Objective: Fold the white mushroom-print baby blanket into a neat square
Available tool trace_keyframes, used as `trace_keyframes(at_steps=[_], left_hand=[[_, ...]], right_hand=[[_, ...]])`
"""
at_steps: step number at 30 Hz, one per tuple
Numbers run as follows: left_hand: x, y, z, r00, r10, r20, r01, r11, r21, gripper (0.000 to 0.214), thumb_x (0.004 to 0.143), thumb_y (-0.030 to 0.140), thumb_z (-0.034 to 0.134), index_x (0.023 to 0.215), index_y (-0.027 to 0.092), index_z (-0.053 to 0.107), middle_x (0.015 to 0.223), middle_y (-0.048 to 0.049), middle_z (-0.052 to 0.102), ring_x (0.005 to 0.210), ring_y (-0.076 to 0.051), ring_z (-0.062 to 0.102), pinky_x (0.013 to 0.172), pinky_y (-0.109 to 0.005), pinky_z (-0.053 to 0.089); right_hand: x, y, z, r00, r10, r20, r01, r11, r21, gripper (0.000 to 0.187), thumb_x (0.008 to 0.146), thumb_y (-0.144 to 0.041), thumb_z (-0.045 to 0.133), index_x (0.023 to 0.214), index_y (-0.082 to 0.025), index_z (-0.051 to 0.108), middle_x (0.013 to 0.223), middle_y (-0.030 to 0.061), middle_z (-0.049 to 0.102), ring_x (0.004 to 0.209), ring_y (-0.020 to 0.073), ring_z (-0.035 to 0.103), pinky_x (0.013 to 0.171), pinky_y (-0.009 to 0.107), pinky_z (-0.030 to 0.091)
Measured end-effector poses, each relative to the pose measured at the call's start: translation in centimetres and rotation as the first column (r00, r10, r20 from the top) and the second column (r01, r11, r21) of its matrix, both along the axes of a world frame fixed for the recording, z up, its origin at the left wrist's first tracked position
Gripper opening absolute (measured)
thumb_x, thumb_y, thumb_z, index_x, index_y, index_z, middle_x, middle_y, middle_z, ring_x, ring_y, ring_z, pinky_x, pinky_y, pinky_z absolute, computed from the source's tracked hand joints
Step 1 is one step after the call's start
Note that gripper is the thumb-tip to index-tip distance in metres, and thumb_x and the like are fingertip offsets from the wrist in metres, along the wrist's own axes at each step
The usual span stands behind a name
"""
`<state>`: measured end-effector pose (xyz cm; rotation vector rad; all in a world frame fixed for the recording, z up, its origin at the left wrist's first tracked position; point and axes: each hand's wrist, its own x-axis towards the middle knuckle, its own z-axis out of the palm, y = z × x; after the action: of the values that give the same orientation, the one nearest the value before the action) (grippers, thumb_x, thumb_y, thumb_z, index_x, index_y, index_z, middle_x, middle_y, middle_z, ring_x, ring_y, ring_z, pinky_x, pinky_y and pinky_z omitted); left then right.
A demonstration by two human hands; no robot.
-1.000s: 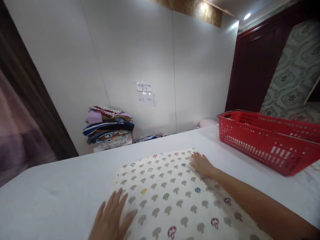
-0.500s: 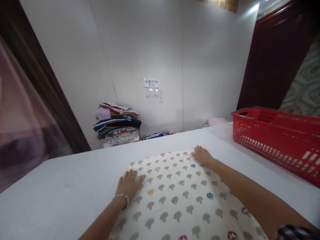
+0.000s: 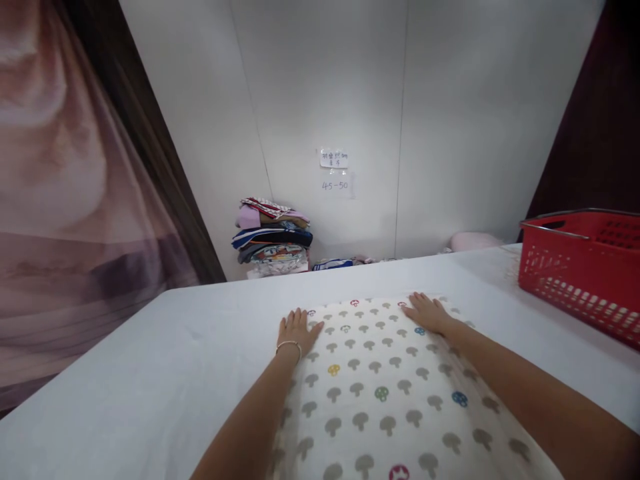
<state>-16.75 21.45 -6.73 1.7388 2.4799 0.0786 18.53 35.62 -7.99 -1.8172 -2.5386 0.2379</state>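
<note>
A cream cloth printed with grey and coloured mushrooms [image 3: 370,380] lies spread over the table and runs out of view at the bottom. My left hand [image 3: 299,331] rests flat on its far left corner, fingers spread, a thin bracelet at the wrist. On the far right part of the cloth lies my right hand [image 3: 427,313], palm down with the fingers stretched out. Neither hand grips the fabric. Soft folds run along the cloth's right side beneath my right forearm.
The white table [image 3: 165,360] reaches to both sides. At the right stands a red plastic basket [image 3: 575,267] with a metal handle. Behind the table edge is a stack of folded clothes [image 3: 275,237], beneath a handwritten paper label [image 3: 334,159] on the wall. A pink curtain [image 3: 65,200] hangs at left.
The view has turned left, so everything appears shifted right. My left hand has slid forward to the cloth's far left corner. My right hand sits a little further onto the cloth.
</note>
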Motion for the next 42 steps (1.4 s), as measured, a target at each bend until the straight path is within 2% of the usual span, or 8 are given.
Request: trace_keyframes(at_steps=[9, 19, 22, 25, 28, 31, 35, 42], left_hand=[[0.1, 0.1, 0.1, 1.0, 0.001, -0.015, -0.001, 1.0, 0.019, 0.086, 0.077, 0.07, 0.014, 0.14, 0.013, 0.024, 0.149, -0.0097, 0.015, 0.137, -0.027, 0.009, 0.11, -0.046, 0.008], [0.1, 0.2, 0.0, 0.995, 0.099, -0.032, -0.098, 0.994, 0.047, 0.087, 0.077, 0.068, 0.016, 0.139, 0.008, 0.026, 0.149, -0.0108, 0.015, 0.137, -0.027, 0.006, 0.109, -0.05, 0.01], [0.2, 0.3, 0.2, 0.994, 0.094, -0.056, -0.093, 0.995, 0.023, 0.086, 0.076, 0.068, 0.015, 0.139, 0.01, 0.025, 0.149, -0.0094, 0.015, 0.137, -0.026, 0.005, 0.109, -0.05, 0.01], [0.2, 0.3, 0.4, 0.993, 0.098, -0.065, -0.097, 0.995, 0.013, 0.085, 0.077, 0.067, 0.015, 0.14, 0.01, 0.024, 0.149, -0.0092, 0.015, 0.137, -0.026, 0.007, 0.108, -0.049, 0.012], [0.3, 0.2, 0.5, 0.994, 0.091, -0.064, -0.09, 0.996, 0.016, 0.085, 0.077, 0.066, 0.015, 0.14, 0.01, 0.024, 0.149, -0.0096, 0.015, 0.137, -0.026, 0.008, 0.108, -0.048, 0.013], [0.3, 0.3, 0.5, 0.994, 0.09, -0.065, -0.089, 0.996, 0.021, 0.085, 0.077, 0.066, 0.015, 0.139, 0.01, 0.024, 0.149, -0.0099, 0.015, 0.137, -0.027, 0.008, 0.108, -0.049, 0.013], [0.2, 0.4, 0.3, 0.993, 0.097, -0.063, -0.096, 0.995, 0.017, 0.084, 0.077, 0.066, 0.016, 0.14, 0.01, 0.024, 0.149, -0.0094, 0.015, 0.137, -0.026, 0.009, 0.108, -0.047, 0.014], [0.2, 0.3, 0.3, 0.993, 0.099, -0.069, -0.097, 0.995, 0.02, 0.083, 0.078, 0.065, 0.016, 0.14, 0.01, 0.024, 0.149, -0.0087, 0.017, 0.137, -0.026, 0.01, 0.108, -0.048, 0.014]], right_hand=[[-12.5, -3.9, 2.2, 0.893, 0.421, -0.156, -0.432, 0.901, -0.044, 0.08, 0.081, -0.068, 0.016, 0.143, -0.017, 0.017, 0.15, 0.005, 0.008, 0.137, 0.0237, 0.0, 0.108, 0.046, -0.001], [-13.3, -3.7, 2.0, 0.886, 0.421, -0.191, -0.444, 0.891, -0.095, 0.078, 0.083, -0.067, 0.016, 0.143, -0.017, 0.017, 0.15, 0.0053, 0.009, 0.136, 0.0224, 0.004, 0.108, 0.045, 0.0], [-11.4, -2.8, 3.2, 0.927, 0.321, -0.196, -0.335, 0.941, -0.044, 0.07, 0.085, -0.063, 0.022, 0.142, -0.023, 0.023, 0.149, 0.0004, 0.012, 0.136, 0.018, 0.007, 0.109, 0.037, 0.004], [-5.8, -1.6, 4.4, 0.98, 0.054, -0.19, -0.045, 0.997, 0.056, 0.058, 0.089, -0.051, 0.026, 0.138, -0.021, 0.032, 0.148, 0.002, 0.018, 0.136, 0.0186, 0.009, 0.109, 0.033, 0.007], [1.0, -0.5, 4.9, 0.952, -0.257, -0.168, 0.268, 0.962, 0.046, 0.054, 0.091, -0.038, 0.021, 0.127, -0.006, 0.045, 0.135, 0.0204, 0.039, 0.127, 0.0303, 0.032, 0.099, 0.044, 0.026], [5.4, 0.7, 4.5, 0.889, -0.43, -0.156, 0.433, 0.901, -0.013, 0.05, 0.087, -0.04, 0.033, 0.109, -0.002, 0.058, 0.112, 0.0243, 0.057, 0.104, 0.0329, 0.054, 0.082, 0.041, 0.042], [6.1, 2.4, 3.4, 0.861, -0.465, -0.206, 0.473, 0.881, -0.01, 0.035, 0.085, -0.035, 0.04, 0.098, -0.012, 0.062, 0.101, 0.0134, 0.064, 0.092, 0.0226, 0.06, 0.071, 0.028, 0.044], [5.2, 3.6, 1.2, 0.846, -0.475, -0.243, 0.506, 0.859, 0.081, 0.028, 0.086, -0.031, 0.039, 0.101, -0.017, 0.058, 0.109, 0.0111, 0.061, 0.101, 0.0218, 0.056, 0.076, 0.028, 0.042]])
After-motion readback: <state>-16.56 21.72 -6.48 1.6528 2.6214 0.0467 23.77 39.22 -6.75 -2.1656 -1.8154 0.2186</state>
